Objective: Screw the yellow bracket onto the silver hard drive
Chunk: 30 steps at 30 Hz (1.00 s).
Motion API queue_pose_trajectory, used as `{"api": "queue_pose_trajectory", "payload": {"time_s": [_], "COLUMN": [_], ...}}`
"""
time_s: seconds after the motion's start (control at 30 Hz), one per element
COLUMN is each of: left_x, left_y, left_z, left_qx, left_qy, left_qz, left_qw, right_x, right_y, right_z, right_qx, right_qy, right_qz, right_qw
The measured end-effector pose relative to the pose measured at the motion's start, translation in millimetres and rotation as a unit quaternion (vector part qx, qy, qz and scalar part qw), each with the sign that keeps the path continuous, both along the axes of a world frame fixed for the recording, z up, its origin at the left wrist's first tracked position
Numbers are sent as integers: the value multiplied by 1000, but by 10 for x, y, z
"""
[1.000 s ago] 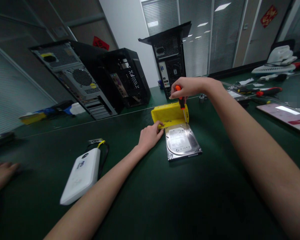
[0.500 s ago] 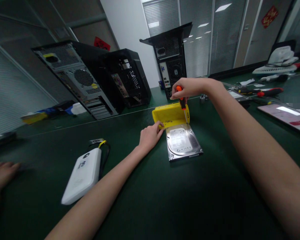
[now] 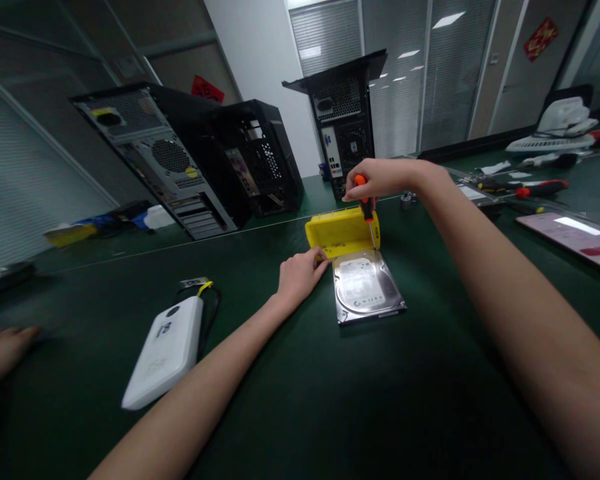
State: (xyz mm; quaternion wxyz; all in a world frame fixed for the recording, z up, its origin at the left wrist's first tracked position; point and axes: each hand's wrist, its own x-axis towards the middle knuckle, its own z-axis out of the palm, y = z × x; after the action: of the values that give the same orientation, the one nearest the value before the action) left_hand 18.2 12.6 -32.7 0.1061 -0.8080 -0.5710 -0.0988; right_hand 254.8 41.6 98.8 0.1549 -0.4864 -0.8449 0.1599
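A silver hard drive (image 3: 363, 287) lies flat on the green table, its far edge against a yellow open tray (image 3: 335, 233). My right hand (image 3: 367, 181) is closed round the orange and black handle of a screwdriver (image 3: 367, 210). The screwdriver points down, its tip at the drive's far right corner. Beside the drive's far left corner, my left hand (image 3: 303, 272) has its fingers bent together at the tray's near left corner. Whether they pinch anything there is too small to tell. Small dark bits lie in the tray.
Black computer cases (image 3: 190, 160) stand at the back left, another case (image 3: 345, 133) behind the tray. A white power bank (image 3: 167, 353) with a cable lies left. Pliers (image 3: 540, 189) and a tablet (image 3: 570, 237) lie right. Another person's hand (image 3: 5, 350) rests at the far left.
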Motion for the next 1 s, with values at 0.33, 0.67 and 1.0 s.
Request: {"api": "queue_pose_trajectory", "payload": {"time_s": [0.33,0.67,1.0], "left_x": [-31,-37,-143], "left_y": [43,31,-101], "left_z": [-57,-69,-48], "left_qx": [-30,-23,-145], "left_qy": [13,14,-365], "left_qz": [-3,-16,-128], "left_qw": [999,1000,911], "right_x": [28,27,31], "right_y": [25,35,54], "right_z": [-18,-32,-38], "right_qx": [0,-8,-15], "right_qy": [14,25,31], "right_qz": [3,5,0], "right_qw": [1000,1000,999]}}
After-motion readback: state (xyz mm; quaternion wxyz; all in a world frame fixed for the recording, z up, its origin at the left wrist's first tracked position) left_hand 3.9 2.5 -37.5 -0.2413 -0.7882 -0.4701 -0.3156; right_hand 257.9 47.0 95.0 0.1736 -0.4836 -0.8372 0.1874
